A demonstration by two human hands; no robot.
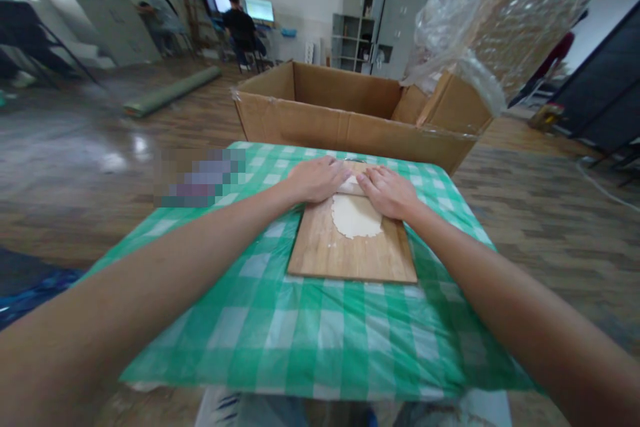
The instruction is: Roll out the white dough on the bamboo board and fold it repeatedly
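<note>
A wooden board [345, 253] lies on a table covered with a green and white checked cloth [280, 320]. A flat, pale round of dough [356, 217] sits on the board's far half. A rolling pin [351, 185] lies across the dough's far edge, mostly hidden under my hands. My left hand [316, 179] presses flat on its left end, fingers stretched out. On the right end rests my right hand [389, 191], its fingers likewise laid flat over the pin.
A large open cardboard box [350, 121] stands just beyond the table, with crumpled clear plastic [480, 33] over its right side. A rolled mat [170, 92] lies on the wooden floor at left. Two people sit and stand by monitors far back.
</note>
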